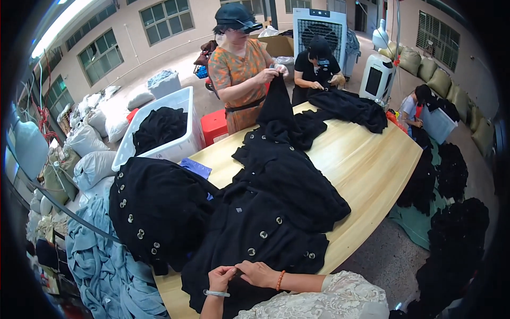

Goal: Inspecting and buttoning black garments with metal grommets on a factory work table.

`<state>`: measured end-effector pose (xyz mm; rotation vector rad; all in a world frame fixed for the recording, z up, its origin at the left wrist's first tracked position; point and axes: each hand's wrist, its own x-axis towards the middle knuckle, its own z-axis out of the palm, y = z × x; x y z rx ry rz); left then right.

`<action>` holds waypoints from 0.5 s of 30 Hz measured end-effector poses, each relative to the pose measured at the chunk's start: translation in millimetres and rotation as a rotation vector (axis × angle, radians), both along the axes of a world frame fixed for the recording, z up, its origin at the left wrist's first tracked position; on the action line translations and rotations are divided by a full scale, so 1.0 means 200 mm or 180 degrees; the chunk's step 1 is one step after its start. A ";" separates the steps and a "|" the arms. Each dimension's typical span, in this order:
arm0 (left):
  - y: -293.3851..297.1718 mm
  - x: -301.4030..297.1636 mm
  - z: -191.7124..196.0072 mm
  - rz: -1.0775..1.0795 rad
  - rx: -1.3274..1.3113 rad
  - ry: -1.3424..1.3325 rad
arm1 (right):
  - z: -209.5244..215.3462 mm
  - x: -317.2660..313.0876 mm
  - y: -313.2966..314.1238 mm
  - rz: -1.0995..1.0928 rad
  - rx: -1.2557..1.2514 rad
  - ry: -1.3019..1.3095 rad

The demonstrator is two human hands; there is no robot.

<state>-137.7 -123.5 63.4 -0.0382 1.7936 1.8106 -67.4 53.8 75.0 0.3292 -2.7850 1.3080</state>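
A black knit cardigan point(234, 234) with large shiny round buttons lies spread on the near end of the table. My left hand point(222, 277), with a pale bangle at its wrist, is closed in a pinch on the near part of the cardigan. Touching it fingertip to fingertip, my right hand point(256, 274) wears an orange bead bracelet and is also closed on the fabric. What lies right between the fingertips is too small to make out. More black garments overlap beyond it, and a black buttoned pile point(159, 207) is heaped to the left.
The pale wooden table point(366, 159) curves away to the right. Across it, one person point(239, 80) lifts a black garment; another person point(319, 69) handles one farther back. A white bin point(154, 151) holds black clothes. Blue cloth point(101, 255) hangs at left; dark garments point(451, 250) lie at right.
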 end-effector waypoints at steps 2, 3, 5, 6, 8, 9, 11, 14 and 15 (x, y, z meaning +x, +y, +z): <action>0.01 0.01 0.01 -0.0003 -0.0034 0.0098 | -0.01 0.01 0.01 0.0074 0.0039 0.0004; 0.00 0.02 0.02 -0.0072 0.0056 0.0188 | -0.02 0.01 0.01 0.0222 0.0122 -0.0179; -0.01 0.04 0.04 -0.0299 0.0132 0.0245 | -0.02 0.01 0.03 0.0129 0.0104 -0.0098; -0.03 0.05 0.06 -0.0586 -0.0088 0.0337 | -0.03 0.01 0.03 0.0223 0.0174 -0.0288; -0.04 0.08 0.08 -0.1143 -0.0335 0.1546 | -0.03 0.01 0.04 0.0235 0.0082 -0.0268; -0.04 0.08 0.08 -0.1351 -0.0940 0.2303 | -0.03 0.00 0.04 0.0280 0.0135 -0.0444; -0.03 0.09 0.07 -0.1009 -0.1143 0.2438 | -0.02 -0.02 0.05 0.0384 0.0003 -0.0364; -0.01 0.08 0.05 -0.0746 -0.1130 0.2486 | -0.03 -0.03 0.07 0.0380 -0.0158 -0.0425; -0.01 0.08 0.04 -0.0746 -0.1179 0.2451 | -0.03 -0.03 0.07 0.0455 -0.0242 -0.0394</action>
